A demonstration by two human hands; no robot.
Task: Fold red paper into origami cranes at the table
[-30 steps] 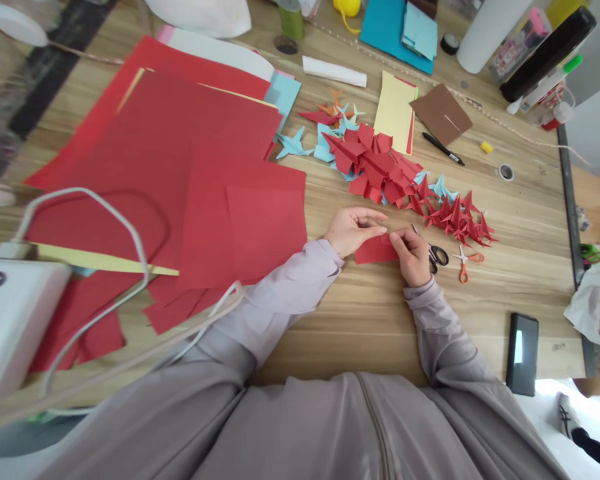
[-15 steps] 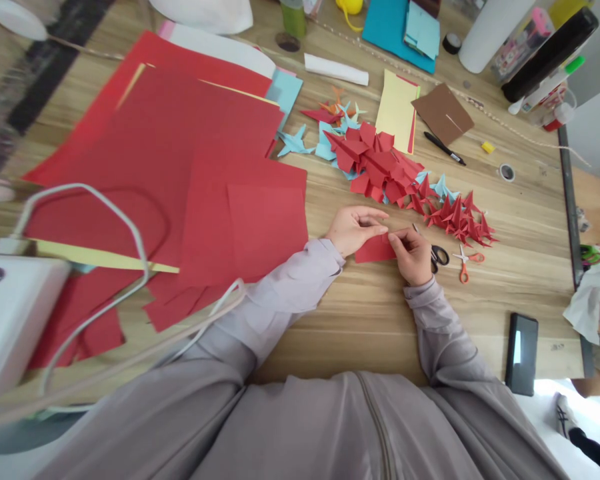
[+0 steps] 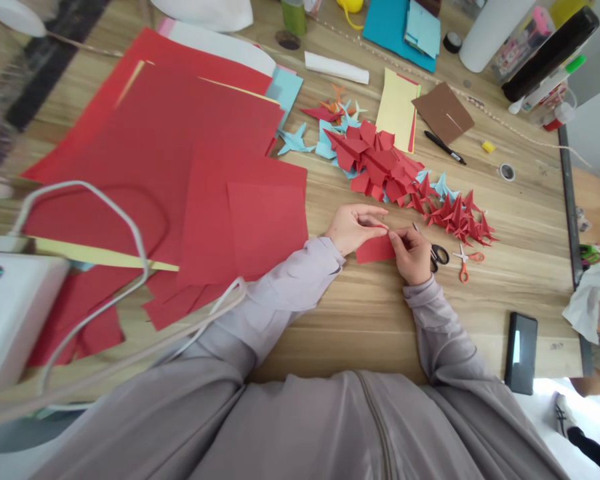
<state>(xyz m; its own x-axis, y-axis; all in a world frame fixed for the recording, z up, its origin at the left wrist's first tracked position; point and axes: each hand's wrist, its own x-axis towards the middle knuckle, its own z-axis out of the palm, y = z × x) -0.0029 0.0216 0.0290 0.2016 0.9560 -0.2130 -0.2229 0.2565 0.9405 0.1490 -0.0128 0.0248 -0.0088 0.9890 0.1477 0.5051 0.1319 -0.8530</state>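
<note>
A small red paper piece (image 3: 375,251) lies between my hands on the wooden table, partly hidden by the fingers. My left hand (image 3: 353,229) pinches its upper edge between thumb and fingers. On the right side of the paper, my right hand (image 3: 413,255) grips it with thumb and forefinger, close to the left fingertips. Just beyond the hands is a heap of folded red paper pieces (image 3: 380,163) with some light blue ones among them. Black-handled scissors (image 3: 440,257) lie beside my right hand, partly behind it, and orange-handled scissors (image 3: 465,262) lie further right.
Large red sheets (image 3: 155,147) cover the left side, crossed by a white cable (image 3: 140,240) from a white box (image 3: 20,313). A phone (image 3: 521,353) lies near the front right edge. A black pen (image 3: 445,148), brown paper (image 3: 443,113) and yellow paper (image 3: 397,103) lie beyond the heap.
</note>
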